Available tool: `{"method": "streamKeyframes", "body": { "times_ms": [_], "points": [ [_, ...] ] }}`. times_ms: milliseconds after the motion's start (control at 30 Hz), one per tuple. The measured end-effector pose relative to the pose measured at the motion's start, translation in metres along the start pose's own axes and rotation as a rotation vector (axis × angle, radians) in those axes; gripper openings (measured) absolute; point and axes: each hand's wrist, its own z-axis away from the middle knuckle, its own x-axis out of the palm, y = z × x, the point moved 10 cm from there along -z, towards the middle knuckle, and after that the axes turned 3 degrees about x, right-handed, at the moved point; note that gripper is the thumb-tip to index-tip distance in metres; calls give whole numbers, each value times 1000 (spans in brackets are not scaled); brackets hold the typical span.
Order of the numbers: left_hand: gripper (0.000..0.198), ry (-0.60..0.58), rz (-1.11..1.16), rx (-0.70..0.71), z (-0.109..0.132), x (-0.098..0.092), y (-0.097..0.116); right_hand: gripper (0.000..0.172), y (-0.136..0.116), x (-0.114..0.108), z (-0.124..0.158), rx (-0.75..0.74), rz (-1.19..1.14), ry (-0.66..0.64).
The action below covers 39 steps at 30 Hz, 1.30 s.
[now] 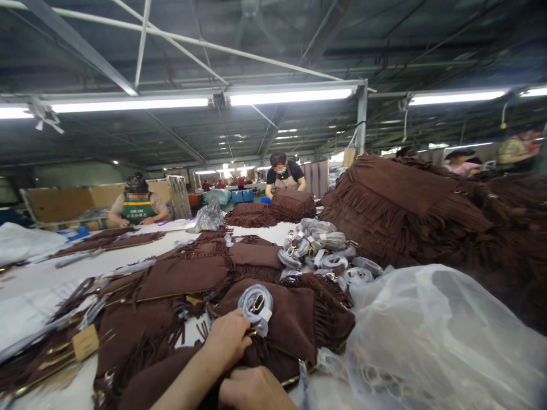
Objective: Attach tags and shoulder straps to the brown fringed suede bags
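My left hand (228, 341) is closed at the lower edge of a coiled strap (255, 302) with a gold-coloured clasp, wrapped in clear plastic. Beneath the coil lies a dark brown fringed bag (290, 313) with a gold zip along its edge. My right hand (256, 390) is curled low in the frame, against the brown material just below my left hand. Its fingertips are hidden, so what it grips does not show. More wrapped strap coils (318, 245) are heaped beyond the bag.
A tall pile of brown fringed bags (401, 210) rises at right, behind a translucent plastic bag (444, 330). More flat brown bags (183, 276) cover the white table (123, 259) at left. Co-workers (284, 173) stand across the table, one in a green apron (137, 208).
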Motion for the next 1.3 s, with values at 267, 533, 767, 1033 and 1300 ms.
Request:
{"method": "streamKeyframes", "body": {
  "times_ms": [267,533,767,1033,1300],
  "points": [
    [31,267,224,-14,21,-18,-27,13,5,6,-2,-20,-24,19],
    [36,753,791,-223,104,-80,-111,16,18,3,1,56,-190,129],
    [39,672,938,-171,122,-98,-105,13,7,-18,10,-40,-228,249],
    [31,436,1068,-129,87,-39,-74,14,4,-26,12,8,-342,252],
    [6,412,963,-36,95,-26,-68,12,12,-26,13,120,-451,242]
  ]
}}
